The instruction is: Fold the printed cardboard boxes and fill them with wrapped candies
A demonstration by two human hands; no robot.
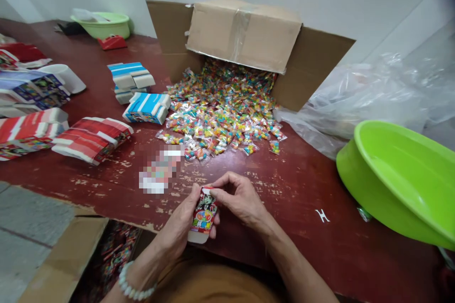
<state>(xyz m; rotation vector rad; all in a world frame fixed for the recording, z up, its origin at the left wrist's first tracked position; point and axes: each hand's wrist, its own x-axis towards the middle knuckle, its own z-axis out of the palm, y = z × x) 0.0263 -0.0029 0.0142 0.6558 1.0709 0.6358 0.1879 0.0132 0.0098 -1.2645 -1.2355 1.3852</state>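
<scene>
My left hand (181, 225) is wrapped round a small red printed box (204, 215), holding it upright near the table's front edge. The fingers of my right hand (237, 198) pinch the white flap at the box's top. Beyond my hands a heap of small clear candy packets (220, 109) spills out of a tipped cardboard carton (245, 33). A blurred printed box (160, 170) lies on the table just left of my hands.
Flat stacks of red boxes (91, 138) and blue boxes (147, 106) lie at the left on the worn red table (302, 184). A green basin (401, 184) sits at right, clear plastic sheeting (373, 99) behind it. An open carton (71, 255) stands below the table's edge.
</scene>
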